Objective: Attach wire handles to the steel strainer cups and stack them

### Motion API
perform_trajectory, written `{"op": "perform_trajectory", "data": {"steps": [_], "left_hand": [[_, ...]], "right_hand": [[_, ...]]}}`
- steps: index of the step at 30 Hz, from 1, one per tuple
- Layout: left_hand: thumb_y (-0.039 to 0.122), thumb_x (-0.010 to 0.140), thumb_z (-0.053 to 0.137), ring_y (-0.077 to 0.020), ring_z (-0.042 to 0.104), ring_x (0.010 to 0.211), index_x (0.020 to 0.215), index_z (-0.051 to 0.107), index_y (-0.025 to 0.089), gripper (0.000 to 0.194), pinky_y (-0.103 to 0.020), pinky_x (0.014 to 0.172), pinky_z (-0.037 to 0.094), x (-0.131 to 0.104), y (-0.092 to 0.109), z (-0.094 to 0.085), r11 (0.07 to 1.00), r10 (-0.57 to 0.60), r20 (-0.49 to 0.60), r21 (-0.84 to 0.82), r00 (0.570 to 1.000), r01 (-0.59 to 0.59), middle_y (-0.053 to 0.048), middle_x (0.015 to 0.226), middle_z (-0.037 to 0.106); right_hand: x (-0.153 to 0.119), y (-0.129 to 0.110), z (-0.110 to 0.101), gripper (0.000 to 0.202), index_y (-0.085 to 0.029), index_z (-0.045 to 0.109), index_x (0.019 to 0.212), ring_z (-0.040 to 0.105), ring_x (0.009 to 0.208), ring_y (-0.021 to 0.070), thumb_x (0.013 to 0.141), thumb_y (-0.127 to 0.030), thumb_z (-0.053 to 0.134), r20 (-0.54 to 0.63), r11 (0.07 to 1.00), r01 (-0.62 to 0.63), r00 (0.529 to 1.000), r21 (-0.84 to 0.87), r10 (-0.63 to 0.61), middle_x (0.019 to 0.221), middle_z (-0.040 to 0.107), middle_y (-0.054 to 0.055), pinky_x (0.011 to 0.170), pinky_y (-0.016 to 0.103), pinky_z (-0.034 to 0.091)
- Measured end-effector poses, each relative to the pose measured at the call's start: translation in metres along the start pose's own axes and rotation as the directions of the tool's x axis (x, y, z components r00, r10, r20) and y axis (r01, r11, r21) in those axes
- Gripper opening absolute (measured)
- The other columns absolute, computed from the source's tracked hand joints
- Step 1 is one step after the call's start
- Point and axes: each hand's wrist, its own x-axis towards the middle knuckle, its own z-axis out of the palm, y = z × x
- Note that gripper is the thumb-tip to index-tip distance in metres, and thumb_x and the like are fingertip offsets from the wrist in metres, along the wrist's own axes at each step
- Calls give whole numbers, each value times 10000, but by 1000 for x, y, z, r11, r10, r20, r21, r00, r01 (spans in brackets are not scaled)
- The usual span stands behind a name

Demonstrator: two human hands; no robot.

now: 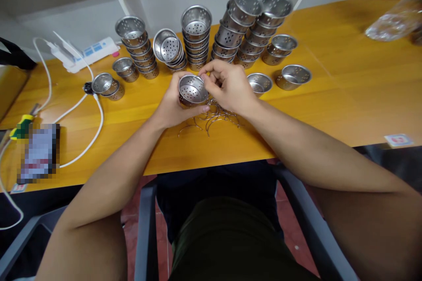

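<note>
My left hand (174, 104) is wrapped round a perforated metal cup (193, 90), its thumb stretched along the near side and the mouth facing up toward me. At the cup's right rim, the thumb and forefinger of my right hand (229, 84) are pinched together; whatever lies between them is too small to make out. Under both hands a loose pile of thin curved wires (217, 116) lies on the table. Just right of my right hand sits a single perforated cup (260, 83), partly hidden behind it.
Stacks of perforated cups (197, 24) line the back of the wooden table (356, 74). A power strip (94, 55), white cables, a screwdriver (23, 126) and a blurred-out device (39, 153) lie left. A clear plastic bag (392, 22) rests far right.
</note>
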Motion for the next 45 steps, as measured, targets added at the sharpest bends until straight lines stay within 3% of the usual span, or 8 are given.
{"op": "perform_trajectory", "data": {"steps": [6, 12, 15, 19, 23, 28, 35, 45], "left_hand": [[903, 821, 1150, -442, 784, 1534, 1694, 595, 351, 1173, -681, 1384, 660, 1, 6, 9, 997, 8, -59, 76, 998, -4, -127, 1561, 734], [893, 933, 1082, -419, 793, 1518, 1702, 595, 340, 1065, -654, 1348, 681, 3, 6, 10, 997, 13, -40, 80, 999, -10, -120, 1574, 742], [898, 974, 1047, -362, 835, 1361, 1688, 582, 381, 997, -617, 1179, 761, 6, -5, 3, 997, 68, -30, 36, 997, -67, -85, 1498, 763], [873, 1013, 1032, -292, 826, 1148, 1633, 573, 407, 901, -538, 937, 781, 8, -21, -6, 988, 143, -22, -46, 989, -144, -62, 1389, 787], [930, 1019, 990, -279, 843, 1155, 1626, 576, 335, 946, -511, 960, 780, 7, -20, -10, 993, 107, 21, -60, 994, -105, -76, 1390, 789], [883, 1019, 1023, -322, 883, 1262, 1700, 538, 338, 999, -553, 1075, 794, 6, -11, -10, 995, 97, 13, -31, 995, -97, -80, 1386, 790], [967, 860, 1094, -362, 872, 1302, 1658, 511, 355, 1162, -606, 1112, 790, 13, -18, -11, 991, 136, 2, 8, 991, -136, -97, 1468, 762], [834, 1088, 979, -326, 876, 1253, 1707, 469, 375, 924, -564, 1036, 810, 16, -26, -7, 975, 217, -39, 58, 975, -214, -124, 1471, 792]], "right_hand": [[-2, -4, 12, 232, -313, 779, 1342, 640, 788, 273, 1240, -521, 762, -26, 999, -35, 999, -10, 35, 789, 568, -22, 859, 463, 688], [2, -1, 16, 246, -302, 782, 1203, 552, 702, 227, 1209, -548, 783, -51, 992, -23, 998, 127, 30, 760, 565, -22, 715, 401, 623], [6, 2, 6, 364, -268, 808, 1147, 568, 722, 194, 1205, -627, 805, 39, 963, 50, 997, 263, -63, 830, 644, 5, 685, 358, 583], [8, 8, -7, 519, -237, 836, 1155, 586, 723, 169, 1150, -751, 913, 233, 905, 80, 954, 419, -192, 849, 681, 7, 632, 313, 523], [7, 12, -12, 524, -246, 844, 1226, 592, 696, 159, 1108, -732, 999, 305, 881, 62, 925, 468, -227, 823, 688, -20, 620, 295, 520], [7, 10, -21, 515, -240, 857, 1316, 759, 816, 189, 1156, -719, 957, 352, 879, 74, 898, 471, -264, 973, 815, 25, 748, 319, 632], [5, 14, -15, 515, -259, 798, 1211, 769, 829, 218, 1167, -758, 916, 324, 906, 102, 913, 410, -249, 963, 819, 28, 785, 374, 665], [5, 22, -5, 654, -286, 771, 1258, 837, 907, 272, 1104, -908, 903, 325, 919, 19, 932, 394, -159, 934, 782, 22, 927, 481, 776]]}}
